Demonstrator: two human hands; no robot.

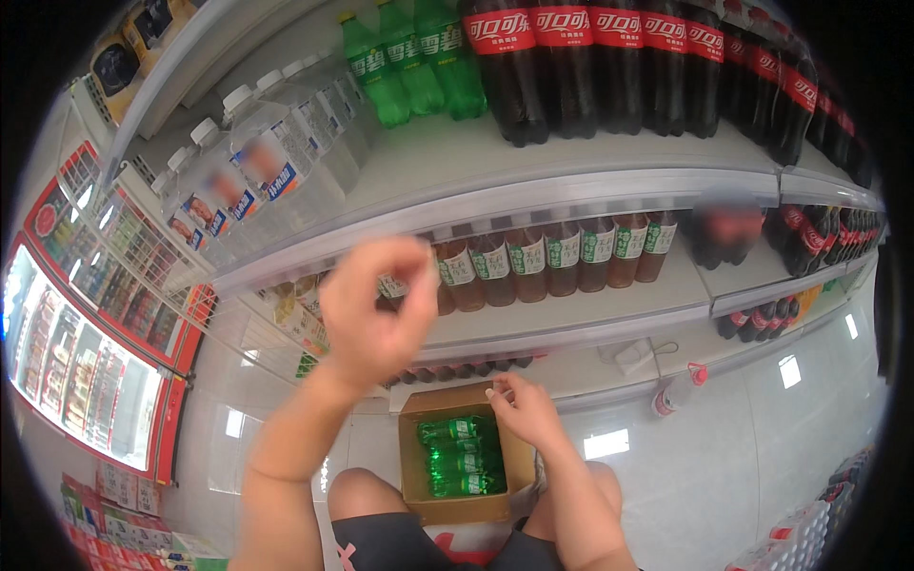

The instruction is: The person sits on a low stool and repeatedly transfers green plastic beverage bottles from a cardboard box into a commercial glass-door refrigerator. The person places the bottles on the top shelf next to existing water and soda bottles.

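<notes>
My left hand [378, 310] is raised in front of the middle shelf, blurred, its thumb and fingers curved into a ring. No object shows in it; shelf bottles are visible through the gap. My right hand [527, 408] hovers at the far right corner of an opened cardboard carton [457, 512], fingers loosely bent and holding nothing visible. Whether it touches the carton's edge is unclear. Green plastic soda bottles [457, 460] lie on their sides inside the carton, which stands between my knees.
Cola bottles [525, 86], green Sprite bottles [443, 64] and clear water bottles [264, 150] fill the top shelf. Brown drink bottles [528, 264] line the shelf below. A red-capped bottle [675, 396] is on the floor at right. A wire rack [153, 235] and red coolers [93, 350] stand left.
</notes>
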